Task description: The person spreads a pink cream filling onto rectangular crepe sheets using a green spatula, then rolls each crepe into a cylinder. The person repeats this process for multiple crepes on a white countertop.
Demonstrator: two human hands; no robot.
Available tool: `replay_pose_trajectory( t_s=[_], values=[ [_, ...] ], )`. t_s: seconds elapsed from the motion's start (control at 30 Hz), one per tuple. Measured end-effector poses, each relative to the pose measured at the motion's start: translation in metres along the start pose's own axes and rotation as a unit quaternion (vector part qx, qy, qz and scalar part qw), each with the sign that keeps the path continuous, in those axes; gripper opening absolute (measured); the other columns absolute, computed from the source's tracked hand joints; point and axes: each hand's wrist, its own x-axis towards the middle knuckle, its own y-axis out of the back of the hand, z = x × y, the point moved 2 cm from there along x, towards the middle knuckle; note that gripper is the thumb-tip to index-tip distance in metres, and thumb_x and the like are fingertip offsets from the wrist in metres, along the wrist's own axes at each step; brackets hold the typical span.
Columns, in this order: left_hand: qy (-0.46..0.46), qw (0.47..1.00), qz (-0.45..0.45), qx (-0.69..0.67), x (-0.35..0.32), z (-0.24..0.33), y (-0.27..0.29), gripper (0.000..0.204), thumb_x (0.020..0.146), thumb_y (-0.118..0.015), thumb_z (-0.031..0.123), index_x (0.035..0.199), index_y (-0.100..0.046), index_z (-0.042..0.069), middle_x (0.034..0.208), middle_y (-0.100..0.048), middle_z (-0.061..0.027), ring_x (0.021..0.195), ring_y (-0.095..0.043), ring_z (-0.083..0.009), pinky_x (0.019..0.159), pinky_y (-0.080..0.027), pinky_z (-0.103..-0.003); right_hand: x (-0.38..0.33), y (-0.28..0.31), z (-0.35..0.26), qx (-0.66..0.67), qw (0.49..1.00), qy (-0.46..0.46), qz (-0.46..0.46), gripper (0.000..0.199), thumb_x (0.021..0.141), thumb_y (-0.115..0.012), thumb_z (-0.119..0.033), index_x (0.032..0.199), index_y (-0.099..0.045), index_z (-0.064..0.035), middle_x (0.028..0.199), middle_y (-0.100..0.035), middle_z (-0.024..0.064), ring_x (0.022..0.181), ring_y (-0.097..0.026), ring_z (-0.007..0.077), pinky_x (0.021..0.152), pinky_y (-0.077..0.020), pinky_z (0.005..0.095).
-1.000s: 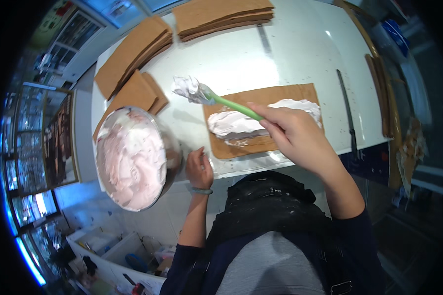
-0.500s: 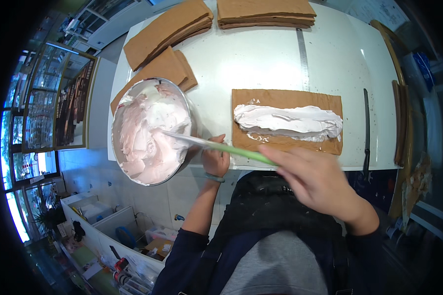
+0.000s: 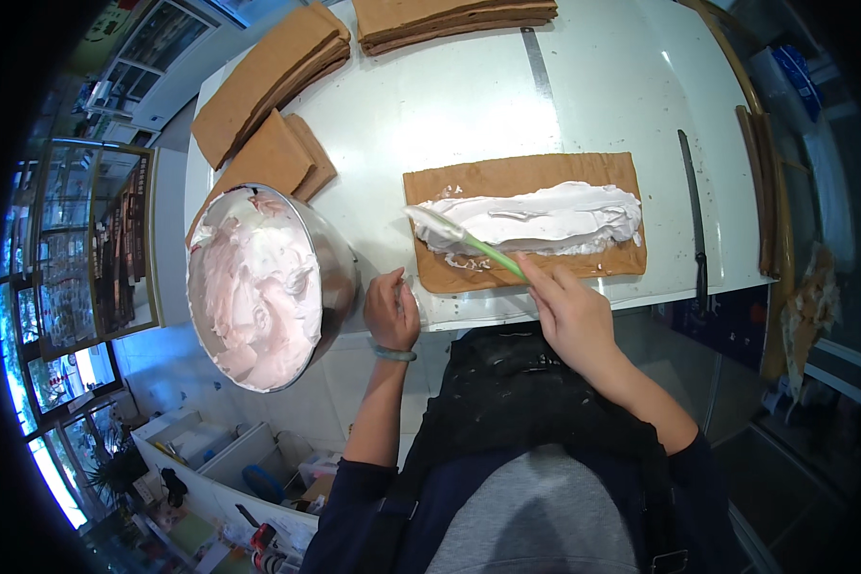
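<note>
My right hand (image 3: 576,311) is closed round the green handle of a spatula (image 3: 493,253). The spatula's pale, cream-coated blade lies over the left end of a thick band of white cream (image 3: 555,216). That cream runs lengthwise along a brown rectangular cake sheet (image 3: 526,277), with small smears below it. At the table's front edge, between bowl and cake, my left hand (image 3: 391,311) has loosely bent fingers with gaps between them and shows nothing held. Left of it a large metal bowl (image 3: 333,287) tilts toward me, holding pale pink and white cream (image 3: 258,297).
Stacked brown cake sheets (image 3: 273,81) lie at the far left, another stack (image 3: 454,24) at the back. Loose sheets (image 3: 277,158) lie behind the bowl. A long knife (image 3: 695,225) with a black handle rests right of the cake on the white table (image 3: 383,124).
My right hand has brought the spatula out of the bowl and over to the left end of the cream on the cake. The bowl now appears lower and further left in view.
</note>
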Motion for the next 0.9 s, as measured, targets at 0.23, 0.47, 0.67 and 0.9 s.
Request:
replay_pose_trajectory(
  t_s=[0.23, 0.47, 0.67, 0.9],
  values=[
    [0.006, 1.000, -0.001, 0.015, 0.000, 0.001, 0.000, 0.025, 0.095, -0.058, 0.007, 0.119, -0.065, 0.005, 0.099, -0.064, -0.0130, 0.085, -0.064, -0.0299, 0.074, -0.051, -0.040, -0.007, -0.014, -0.015, -0.057, 0.996, 0.058, -0.040, 0.054, 0.092, -0.066, -0.012, 0.145, -0.061, -0.0218, 0.086, -0.056, 0.0084, 0.074, -0.061, 0.0277, 0.063, -0.0517, 0.0402],
    [-0.007, 1.000, 0.003, 0.029, -0.001, 0.000, -0.001, 0.025, 0.097, -0.058, 0.009, 0.120, -0.065, 0.005, 0.102, -0.064, -0.0127, 0.088, -0.064, -0.0291, 0.076, -0.052, -0.041, -0.041, 0.000, 0.030, 0.095, 0.988, -0.108, -0.057, 0.045, 0.098, -0.064, -0.016, 0.142, -0.063, -0.0195, 0.088, -0.066, 0.0109, 0.076, -0.067, 0.0327, 0.068, -0.0539, 0.0435],
    [-0.047, 0.998, 0.018, 0.029, 0.000, -0.001, -0.002, 0.024, 0.097, -0.058, 0.009, 0.120, -0.064, 0.004, 0.103, -0.063, -0.0142, 0.088, -0.064, -0.0297, 0.077, -0.052, -0.041, -0.055, 0.010, 0.028, 0.142, 0.975, -0.151, -0.083, 0.041, 0.098, -0.064, -0.011, 0.139, -0.066, -0.0166, 0.097, -0.073, 0.0155, 0.084, -0.070, 0.0335, 0.076, -0.0556, 0.0400],
    [-0.016, 1.000, 0.004, 0.018, 0.001, 0.001, -0.001, 0.028, 0.097, -0.054, 0.007, 0.121, -0.067, 0.001, 0.099, -0.062, -0.0130, 0.076, -0.056, -0.0240, 0.067, -0.046, -0.035, -0.079, 0.015, 0.064, 0.113, 0.975, -0.194, -0.008, 0.038, 0.098, -0.063, -0.013, 0.135, -0.070, -0.0198, 0.093, -0.073, 0.0154, 0.083, -0.070, 0.0325, 0.074, -0.0549, 0.0404]
  ],
)
